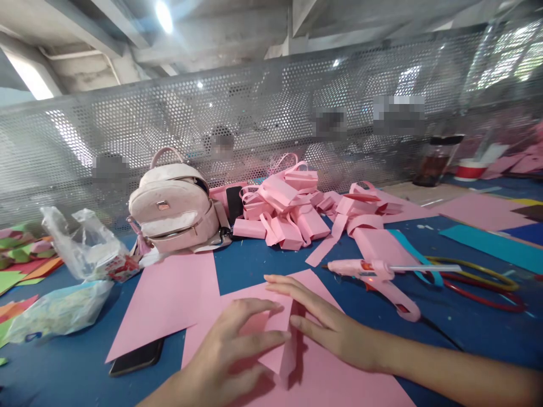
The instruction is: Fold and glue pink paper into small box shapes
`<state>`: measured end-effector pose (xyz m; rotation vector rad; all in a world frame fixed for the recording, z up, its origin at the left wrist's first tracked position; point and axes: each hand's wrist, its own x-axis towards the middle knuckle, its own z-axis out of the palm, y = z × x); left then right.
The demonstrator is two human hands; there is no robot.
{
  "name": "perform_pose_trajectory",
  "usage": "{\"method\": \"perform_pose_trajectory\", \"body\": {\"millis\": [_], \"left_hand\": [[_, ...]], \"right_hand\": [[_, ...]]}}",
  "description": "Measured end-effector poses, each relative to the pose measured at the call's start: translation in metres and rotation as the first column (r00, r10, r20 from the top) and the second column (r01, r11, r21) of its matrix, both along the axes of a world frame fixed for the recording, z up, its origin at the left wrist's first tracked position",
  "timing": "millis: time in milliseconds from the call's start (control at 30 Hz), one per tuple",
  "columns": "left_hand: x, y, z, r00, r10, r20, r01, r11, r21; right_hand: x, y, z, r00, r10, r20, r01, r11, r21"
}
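Observation:
A small folded pink paper box [280,362] stands between my two hands, on top of a large pink sheet [360,387]. My left hand [237,345] grips its left side with curved fingers, thumb and fingertips touching the paper. From the other side my right hand [326,325] presses against it, fingers stretched along its far end and thumb on the near wall. Part of the box is hidden behind my fingers. A pink glue gun [377,271] with a glue stick in its back lies on the table to the right of my hands.
Beyond my hands sit a pile of pink paper baskets [292,209] and a pale pink backpack [169,209]. Another pink sheet [169,299] partly covers a phone [138,359]. Plastic bags [63,311] lie left. Yellow and red cable loops [487,302] lie right. A perforated metal screen [263,107] closes the back.

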<state>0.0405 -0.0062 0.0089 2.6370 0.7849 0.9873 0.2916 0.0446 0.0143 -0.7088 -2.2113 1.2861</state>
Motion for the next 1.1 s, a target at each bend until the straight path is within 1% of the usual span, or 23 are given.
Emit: {"method": "perform_pose_trajectory", "body": {"millis": [67, 233, 367, 467, 567, 667, 767, 900, 1000, 1100], "left_hand": [[0.0001, 0.0002, -0.0009, 1.000, -0.013, -0.023, 0.013, 1.000, 0.021], [-0.0003, 0.0009, -0.0043, 0.998, -0.033, -0.060, 0.035, 0.999, 0.020], [0.0003, -0.0005, -0.0018, 0.992, -0.015, -0.128, 0.019, 0.999, 0.029], [0.0018, -0.0017, 0.0008, 0.981, 0.016, -0.191, -0.011, 0.999, 0.031], [0.0038, -0.0022, 0.0024, 0.965, 0.027, -0.261, -0.016, 0.999, 0.043], [0.0048, -0.0021, 0.0030, 0.956, 0.038, -0.291, -0.021, 0.998, 0.064], [0.0043, -0.0019, 0.0020, 0.970, 0.048, -0.237, -0.022, 0.994, 0.111], [0.0037, -0.0018, 0.0005, 0.993, 0.051, -0.105, -0.033, 0.985, 0.168], [0.0042, -0.0019, 0.0021, 0.999, 0.033, 0.013, -0.035, 0.979, 0.201], [0.0044, -0.0023, 0.0049, 0.997, 0.019, 0.071, -0.035, 0.974, 0.225]], "right_hand": [[0.0004, 0.0003, -0.0017, 1.000, -0.001, 0.001, 0.001, 1.000, 0.026], [0.0015, 0.0015, -0.0065, 1.000, -0.001, 0.022, -0.001, 0.998, 0.062], [0.0006, 0.0014, -0.0069, 1.000, -0.015, 0.023, 0.013, 0.997, 0.082], [0.0001, 0.0010, -0.0062, 0.999, -0.034, 0.014, 0.033, 0.998, 0.056], [0.0007, 0.0010, -0.0059, 0.999, -0.039, 0.023, 0.038, 0.999, 0.012], [0.0014, 0.0016, -0.0061, 0.999, -0.028, 0.043, 0.027, 1.000, 0.012], [0.0013, 0.0018, -0.0058, 0.998, -0.025, 0.061, 0.023, 0.999, 0.036], [0.0007, 0.0008, -0.0048, 0.995, -0.037, 0.087, 0.033, 0.998, 0.048], [0.0008, 0.0003, -0.0045, 0.995, -0.034, 0.093, 0.028, 0.998, 0.059], [0.0009, 0.0003, -0.0037, 0.996, -0.023, 0.087, 0.018, 0.998, 0.060]]}}
